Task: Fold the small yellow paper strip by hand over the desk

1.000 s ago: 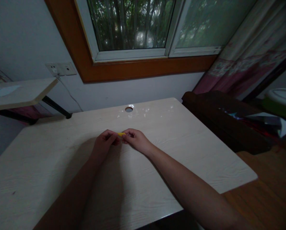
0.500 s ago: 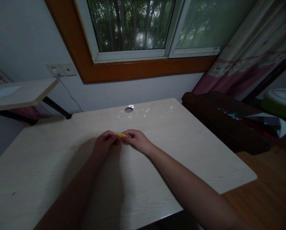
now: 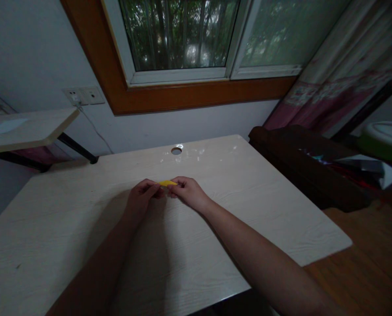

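Far left, a pale side shelf (image 3: 28, 127) on dark legs stands against the wall, with a white wall socket (image 3: 84, 94) above it and a thin cable running down from the socket. A light wood desk (image 3: 67, 245) fills the middle of the view. The left hand (image 3: 143, 197) rests on the desk near its centre, fingers curled, pinching the left end of a small yellow strip (image 3: 167, 183). The strip lies flat-ish just above the desk surface, between the two hands, in front of the round cable hole (image 3: 176, 150). The right hand (image 3: 189, 193) pinches the strip's right end, fingers bent in, knuckles up; both forearms stretch across the desk. What the strip is made of is too small and dark to tell. A window (image 3: 183, 35) with a brown frame sits above, trees outside. To the right, a dark wooden cabinet (image 3: 301, 162) stands just beside the desk edge, with a pink patterned curtain (image 3: 340, 74) behind it and a green and white tub (image 3: 385, 138) at the far right edge.
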`<state>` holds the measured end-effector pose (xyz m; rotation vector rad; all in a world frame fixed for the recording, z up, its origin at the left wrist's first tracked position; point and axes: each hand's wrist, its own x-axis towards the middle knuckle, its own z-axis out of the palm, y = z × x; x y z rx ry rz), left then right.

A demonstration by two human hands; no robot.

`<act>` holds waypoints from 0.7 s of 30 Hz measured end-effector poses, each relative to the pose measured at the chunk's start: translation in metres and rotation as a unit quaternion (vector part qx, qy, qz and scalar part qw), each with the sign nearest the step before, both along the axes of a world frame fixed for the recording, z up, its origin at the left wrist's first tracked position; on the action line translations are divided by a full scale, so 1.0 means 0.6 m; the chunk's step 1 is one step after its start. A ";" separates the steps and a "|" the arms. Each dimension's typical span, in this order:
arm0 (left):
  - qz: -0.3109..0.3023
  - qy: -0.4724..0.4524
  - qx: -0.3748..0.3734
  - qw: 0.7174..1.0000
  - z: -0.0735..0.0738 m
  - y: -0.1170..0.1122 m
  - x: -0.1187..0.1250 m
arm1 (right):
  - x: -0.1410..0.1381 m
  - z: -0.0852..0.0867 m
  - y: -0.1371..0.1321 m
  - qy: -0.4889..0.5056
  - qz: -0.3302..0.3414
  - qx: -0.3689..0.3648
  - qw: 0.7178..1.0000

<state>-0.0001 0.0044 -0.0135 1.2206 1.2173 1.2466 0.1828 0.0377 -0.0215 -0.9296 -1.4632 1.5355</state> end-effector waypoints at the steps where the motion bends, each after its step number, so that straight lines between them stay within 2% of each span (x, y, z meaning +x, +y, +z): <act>1: 0.001 -0.003 0.000 1.000 0.000 0.000 0.000 | 0.000 0.001 0.000 0.007 -0.004 -0.004 1.000; 10: -0.017 0.012 0.011 1.000 0.004 -0.005 0.000 | 0.001 0.006 0.000 0.027 -0.005 -0.015 1.000; 17: -0.034 0.094 0.014 0.995 0.009 -0.005 0.006 | 0.003 0.002 0.001 0.006 0.020 -0.008 1.000; 21: -0.043 0.101 0.010 0.994 0.009 -0.003 0.006 | 0.002 0.004 -0.001 0.025 0.006 -0.012 1.000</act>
